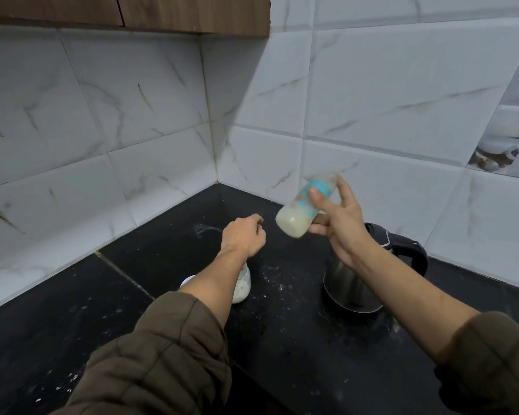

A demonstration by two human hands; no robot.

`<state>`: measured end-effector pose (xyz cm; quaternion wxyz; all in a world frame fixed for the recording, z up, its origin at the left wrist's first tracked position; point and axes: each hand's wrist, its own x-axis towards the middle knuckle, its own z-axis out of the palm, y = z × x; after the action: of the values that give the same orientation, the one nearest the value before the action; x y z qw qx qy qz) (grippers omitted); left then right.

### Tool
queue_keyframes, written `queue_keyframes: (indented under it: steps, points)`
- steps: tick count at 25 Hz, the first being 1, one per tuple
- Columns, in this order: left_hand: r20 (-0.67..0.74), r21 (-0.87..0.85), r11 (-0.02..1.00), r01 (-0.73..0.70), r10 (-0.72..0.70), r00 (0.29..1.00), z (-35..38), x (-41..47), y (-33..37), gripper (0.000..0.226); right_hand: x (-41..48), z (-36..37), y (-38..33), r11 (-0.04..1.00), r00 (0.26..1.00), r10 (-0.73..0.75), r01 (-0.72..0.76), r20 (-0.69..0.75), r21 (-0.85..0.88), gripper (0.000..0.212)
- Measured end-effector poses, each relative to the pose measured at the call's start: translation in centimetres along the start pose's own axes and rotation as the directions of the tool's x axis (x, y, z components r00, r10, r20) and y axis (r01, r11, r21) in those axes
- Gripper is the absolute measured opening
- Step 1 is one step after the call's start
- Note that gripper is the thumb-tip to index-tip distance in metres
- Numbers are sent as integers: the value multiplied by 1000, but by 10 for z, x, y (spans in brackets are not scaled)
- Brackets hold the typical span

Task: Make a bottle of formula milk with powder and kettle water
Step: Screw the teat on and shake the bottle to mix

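My right hand (339,217) grips a clear baby bottle (303,205) with teal print, held tilted in the air above the counter, its base down-left and holding pale milk. The bottle looks motion-blurred. My left hand (244,235) hovers to its left with fingers loosely curled, holding nothing that I can see. A small clear jar of white powder (242,287) stands on the black counter (282,324), mostly hidden under my left forearm. A steel kettle (351,289) with a black handle sits under my right wrist.
White powder is scattered on the counter around the jar. A white round thing (188,281), perhaps a lid, lies just left of the jar. Tiled walls meet in a corner behind, and a wooden cabinet (162,10) hangs above.
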<state>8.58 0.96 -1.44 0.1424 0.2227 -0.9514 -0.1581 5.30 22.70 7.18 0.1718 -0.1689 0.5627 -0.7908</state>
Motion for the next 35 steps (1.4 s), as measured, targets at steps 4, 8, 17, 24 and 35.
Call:
queue_keyframes:
  steps: [4, 8, 17, 24, 35]
  points:
    - [-7, 4, 1000, 5, -5, 1000, 1, 1, -1, 37, 8, -1, 2, 996, 993, 40, -31, -113, 85, 73]
    - [11, 8, 1000, -4, 4, 1000, 2, 2, 3, 36, -10, -1, 5, 955, 979, 110, -55, 173, -292, 76]
    - [15, 9, 1000, 5, -6, 1000, 6, -4, -1, 36, -2, -25, 62, 732, 988, -127, 154, 89, -664, 90]
    - [36, 10, 999, 35, -35, 999, 14, -17, -9, 36, -16, -43, 107, 552, 993, -47, 116, 108, -825, 72]
    - [61, 36, 998, 42, -44, 997, 19, -30, -16, 37, -27, -53, 137, 457, 990, 90, 57, 110, -887, 69]
